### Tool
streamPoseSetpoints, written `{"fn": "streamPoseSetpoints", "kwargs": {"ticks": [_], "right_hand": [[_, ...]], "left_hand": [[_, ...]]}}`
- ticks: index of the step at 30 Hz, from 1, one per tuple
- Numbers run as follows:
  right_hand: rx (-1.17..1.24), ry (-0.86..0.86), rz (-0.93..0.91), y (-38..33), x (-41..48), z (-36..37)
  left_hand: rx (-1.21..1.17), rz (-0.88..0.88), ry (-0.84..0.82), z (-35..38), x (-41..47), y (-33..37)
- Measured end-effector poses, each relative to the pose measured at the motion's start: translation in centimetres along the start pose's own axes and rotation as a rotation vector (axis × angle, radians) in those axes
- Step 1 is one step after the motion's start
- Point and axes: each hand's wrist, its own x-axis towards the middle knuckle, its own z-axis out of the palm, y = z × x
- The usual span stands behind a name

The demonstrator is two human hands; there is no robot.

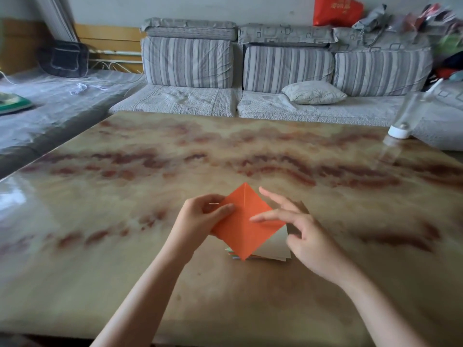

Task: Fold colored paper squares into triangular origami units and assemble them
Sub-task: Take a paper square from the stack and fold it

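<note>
**Orange Square: Fold Hazards at This Stage**

The orange paper square [240,236] sits in diamond orientation over the paper stack [274,246] on the tabletop [125,184]. One crease runs from its far corner toward the centre. The left hand [200,217] has a closed grip, with thumb and fingers pinching the square's left corner. The right hand [303,229] is open, fingers extended, and its forefinger touches the square's right half.

Probable faults from this position:
- A single-corner pinch lets the sheet pivot, so the next fold may miss the existing crease.
- Uneven fingertip pressure may set a skewed crease.
- Pressing down over the stack may drag or scatter the loose sheets beneath.
</note>
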Motion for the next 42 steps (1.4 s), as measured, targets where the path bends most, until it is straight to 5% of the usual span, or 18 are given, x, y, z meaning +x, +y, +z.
{"fn": "streamPoseSetpoints", "kwargs": {"ticks": [3,12,19,28,42], "right_hand": [[-0.086,-0.111,-0.043,0.2,-0.4,0.3],[0.453,0.305,0.186,-0.2,0.5,0.5],[0.500,0.483,0.194,-0.5,0.7,0.8],[0.548,0.502,0.306,-1.0,0.8,0.7],[0.570,0.463,0.341,-1.6,0.7,0.7]], "left_hand": [[-0.009,0.006,-0.021,0.3,-0.2,0.2],[-0.047,0.025,-0.169,1.2,-1.3,1.3],[-0.010,-0.018,-0.232,2.1,-2.0,1.9],[-0.006,0.102,-0.177,2.5,-2.0,1.1],[0.014,0.045,-0.222,2.8,-2.4,1.4]]}}
